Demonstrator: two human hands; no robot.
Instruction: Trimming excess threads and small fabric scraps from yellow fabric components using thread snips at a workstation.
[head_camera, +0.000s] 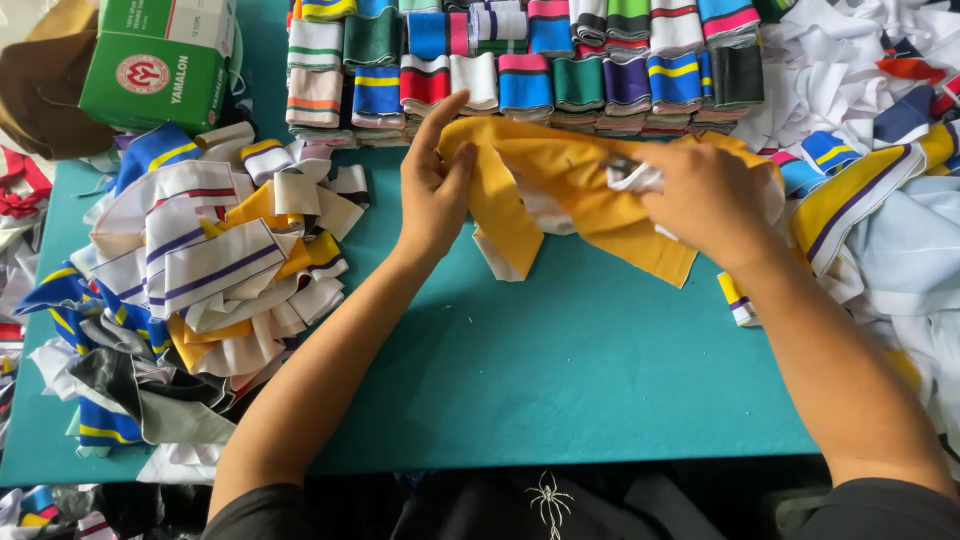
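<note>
The person works at a teal table (560, 370), both hands on a yellow band (570, 175) of ribbed cloth that lies across the far middle of the table, just in front of the folded stacks (520, 65). The left hand (435, 185) pinches the band's left end, thumb under and fingers laid flat over the top, so that end stays put and spread. The right hand (705, 195) is closed over the band's right part, knuckles up; its fingertips are hidden under the palm, with a scrap of white cloth (635, 178) showing beside them, seemingly the band's pale lining bunched in the grasp. Held at two points this way, the band is drawn out between the hands, with a loose fold hanging toward the person.

The folded stacks sit in tidy rows along the far edge, striped bands in many colours set side by side, within easy reach of both hands. A loose heap (190, 290) of unfolded striped bands sprawls at the left, well apart from the hands, and a second pile (880, 200) crowds the right edge, touching the right forearm. A green box (160, 65) stands at the far left corner
</note>
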